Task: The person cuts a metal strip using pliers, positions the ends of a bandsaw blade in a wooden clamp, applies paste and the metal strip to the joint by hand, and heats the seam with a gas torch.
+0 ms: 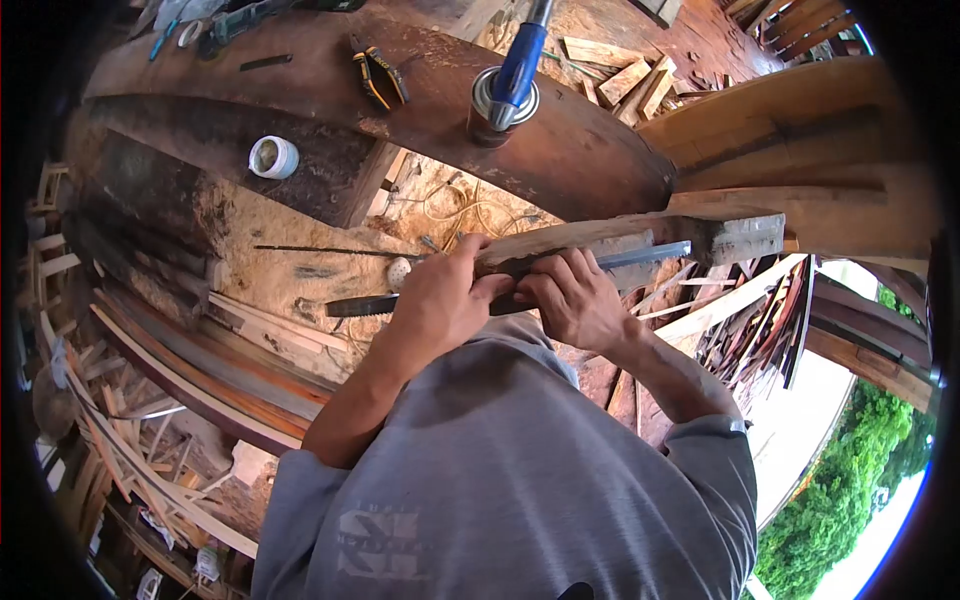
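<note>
My left hand [445, 300] is closed, thumb and fingers pinching a long narrow metal blade [645, 254] that looks like a saw blade. My right hand [572, 298] has its fingers curled over the same blade, a little to the right. The blade's dark end [360, 306], with a toothed lower edge, sticks out left of my left hand; its bluish end lies past my right hand. Just beyond the hands runs a rough wooden beam [750, 238], close against the blade. A pale round knob [398, 272] shows beside my left wrist; whether I hold it cannot be made out.
On a broad dark plank [430, 60] lie yellow-and-black pliers [380, 78] and a can with a blue-handled torch [518, 70]. A white tub [273, 157] sits on timber to the left. Sawdust, a yellow cord [462, 205], and offcuts [630, 85] cover the ground.
</note>
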Demonstrator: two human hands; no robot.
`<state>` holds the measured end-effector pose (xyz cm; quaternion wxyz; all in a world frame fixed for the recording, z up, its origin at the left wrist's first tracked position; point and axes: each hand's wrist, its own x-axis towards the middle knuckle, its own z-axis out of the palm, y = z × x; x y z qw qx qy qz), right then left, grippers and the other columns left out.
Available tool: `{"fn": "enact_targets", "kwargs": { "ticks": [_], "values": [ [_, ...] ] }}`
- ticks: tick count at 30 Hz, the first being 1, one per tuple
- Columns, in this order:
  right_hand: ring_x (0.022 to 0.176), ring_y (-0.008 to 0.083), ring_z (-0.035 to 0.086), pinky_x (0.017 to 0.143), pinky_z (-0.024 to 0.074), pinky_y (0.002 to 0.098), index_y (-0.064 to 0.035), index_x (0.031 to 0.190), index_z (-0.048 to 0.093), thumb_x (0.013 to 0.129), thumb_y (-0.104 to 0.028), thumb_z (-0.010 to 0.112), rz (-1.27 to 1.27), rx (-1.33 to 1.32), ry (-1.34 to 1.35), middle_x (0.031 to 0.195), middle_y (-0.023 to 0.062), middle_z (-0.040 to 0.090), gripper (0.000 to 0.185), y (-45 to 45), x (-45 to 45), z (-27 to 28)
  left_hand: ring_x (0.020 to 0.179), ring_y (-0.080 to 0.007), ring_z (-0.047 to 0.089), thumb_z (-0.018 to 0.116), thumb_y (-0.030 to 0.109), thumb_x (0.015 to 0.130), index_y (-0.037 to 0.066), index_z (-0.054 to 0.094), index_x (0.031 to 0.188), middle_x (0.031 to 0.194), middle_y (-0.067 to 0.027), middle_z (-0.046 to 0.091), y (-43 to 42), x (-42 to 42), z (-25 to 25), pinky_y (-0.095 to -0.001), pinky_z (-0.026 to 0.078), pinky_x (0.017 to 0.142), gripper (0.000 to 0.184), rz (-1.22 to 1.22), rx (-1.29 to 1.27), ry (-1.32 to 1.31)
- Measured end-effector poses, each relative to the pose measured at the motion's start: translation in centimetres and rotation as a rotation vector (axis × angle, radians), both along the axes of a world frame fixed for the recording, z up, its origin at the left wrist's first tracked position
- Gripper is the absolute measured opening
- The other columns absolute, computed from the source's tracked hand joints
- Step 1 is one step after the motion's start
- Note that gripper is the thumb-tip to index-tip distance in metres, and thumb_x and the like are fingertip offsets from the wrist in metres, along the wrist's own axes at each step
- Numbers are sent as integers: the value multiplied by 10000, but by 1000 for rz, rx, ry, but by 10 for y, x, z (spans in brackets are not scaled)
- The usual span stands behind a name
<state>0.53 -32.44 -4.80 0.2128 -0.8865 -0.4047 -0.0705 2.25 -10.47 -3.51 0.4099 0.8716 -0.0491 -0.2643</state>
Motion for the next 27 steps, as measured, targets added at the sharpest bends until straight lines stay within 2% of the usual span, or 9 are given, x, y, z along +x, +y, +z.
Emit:
{"fn": "enact_targets", "kwargs": {
  "ticks": [4, 9, 12, 13, 17, 20, 21, 23, 27],
  "values": [
    [877, 272, 564, 776, 451, 391, -53, 966, 655, 849, -170, 704, -92, 68, 51, 948, 91, 602, 173, 4, -7, -1, 892, -367, 732, 763, 179, 888, -1, 533, 1351, 930, -244, 731, 2, 3, 2, -420, 540, 776, 548, 15, -36, 37],
    [858, 275, 567, 746, 444, 391, -54, 986, 647, 824, -143, 734, -112, 136, 14, 949, 95, 598, 205, 3, -7, -4, 783, -269, 747, 755, 137, 885, -26, 530, 1357, 846, -241, 730, -2, 5, 7, -361, 534, 691, 548, -6, -96, 57],
    [842, 286, 568, 732, 446, 397, -60, 1000, 649, 804, -123, 766, -172, 150, -34, 959, 99, 598, 237, 10, -10, -4, 642, -182, 706, 765, 139, 883, -38, 529, 1358, 727, -200, 718, -3, 4, 8, -325, 506, 612, 559, 35, -80, 74],
    [854, 289, 568, 735, 447, 403, -57, 1001, 652, 800, -118, 764, -223, 165, -8, 969, 104, 599, 238, 13, -13, -5, 588, -151, 670, 759, 129, 892, -42, 518, 1366, 700, -172, 712, -1, 3, -1, -308, 489, 576, 558, -10, -54, -19],
    [923, 304, 583, 764, 460, 412, -56, 1035, 660, 769, -99, 792, -413, 214, 104, 1033, 120, 613, 300, 28, -19, 4, 568, -116, 638, 753, 116, 904, -36, 504, 1388, 660, -129, 696, 2, 5, -5, -281, 467, 547, 565, -14, -77, 32],
    [988, 311, 591, 809, 475, 419, -71, 1075, 673, 744, -108, 834, -390, 356, -3, 1103, 122, 623, 369, -6, -22, 24, 561, -114, 631, 755, 112, 893, -34, 503, 1400, 658, -138, 696, 1, 5, -3, -280, 469, 547, 585, 8, -71, 49],
    [1033, 310, 593, 858, 476, 426, -84, 1106, 667, 754, -163, 832, -456, 269, -35, 1124, 113, 625, 397, -23, -23, 32, 561, -114, 631, 755, 112, 893, -34, 503, 1400, 658, -138, 696, 0, 6, 2, -280, 469, 547, 585, 16, -71, 48],
    [1092, 312, 595, 920, 484, 444, -94, 1131, 679, 754, -210, 844, -499, 117, -104, 1164, 106, 630, 428, -61, -23, 37, 821, -300, 749, 769, 184, 856, -29, 541, 1380, 798, -246, 725, -4, 9, 14, -381, 545, 776, 610, 17, -16, 112],
    [1080, 313, 606, 939, 497, 463, -72, 1158, 697, 750, -215, 854, -308, 32, -132, 1188, 103, 632, 459, -99, -23, 15, 832, -303, 749, 762, 192, 851, -27, 548, 1376, 823, -260, 727, -4, 8, 8, -382, 544, 787, 607, -2, -3, 65]
  ]
}}
